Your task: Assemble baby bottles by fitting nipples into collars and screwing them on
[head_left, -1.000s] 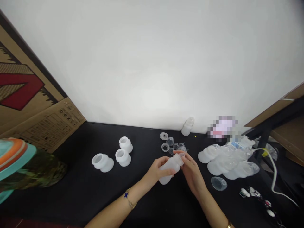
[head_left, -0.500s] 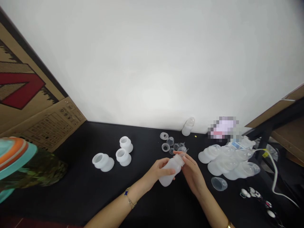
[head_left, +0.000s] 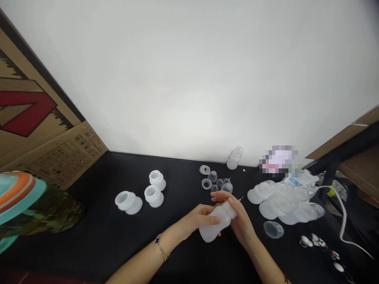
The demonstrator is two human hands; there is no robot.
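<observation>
A white, frosted baby bottle (head_left: pixel 211 230) is tilted over the table, its neck pointing up and to the right. My left hand (head_left: pixel 199 217) is wrapped round its body. Closed about the neck end is my right hand (head_left: pixel 242 221), fingers curled over the top and largely hiding it. A thin clear nipple tip (head_left: pixel 241 198) sticks out past the right hand. Just behind the hands lie a screw ring (head_left: pixel 206 184), a small nipple (head_left: pixel 219 182) and a clear cap (head_left: pixel 227 188), among several similar parts.
Three open bottles (head_left: pixel 154 196) stand to the left. Several assembled bottles (head_left: pixel 271 209) crowd the right, near a loose clear cap (head_left: pixel 274 229), a white cable (head_left: pixel 343 221) and a beaded strap (head_left: pixel 321 246). One capped bottle (head_left: pixel 235 157) stands by the wall. A large jar (head_left: pixel 44 209) is far left.
Both hands and the bottle have come slightly nearer and to the right. The right hand now covers more of the neck, and a nipple tip shows beyond it.
</observation>
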